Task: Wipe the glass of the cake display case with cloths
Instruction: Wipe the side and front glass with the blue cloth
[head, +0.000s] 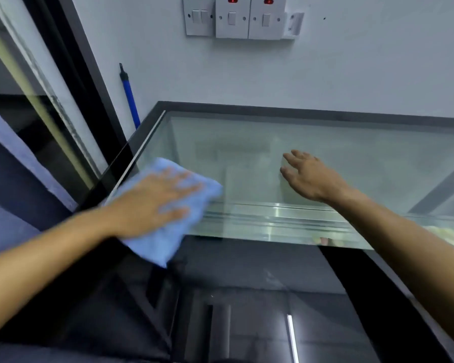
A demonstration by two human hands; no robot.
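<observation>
Three wall switches [232, 18] above, one blue pole [129, 99] in the corner, left hand [152, 203] flat on one blue cloth [168, 213] at the display case glass [273, 153] near-left edge, right hand [308, 175] spread, holding nothing

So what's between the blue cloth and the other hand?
Only bare glass top, as the head view shows. The left hand presses the blue cloth; the right hand holds nothing.

cloth [168, 231] on glass [247, 158], left of right hand [309, 176]

Cloth: my folded light-blue microfibre cloth [168, 226] is lying flat at the glass's near-left corner.
Glass: the display case's clear, black-framed top pane [325, 158] is lying level.
</observation>
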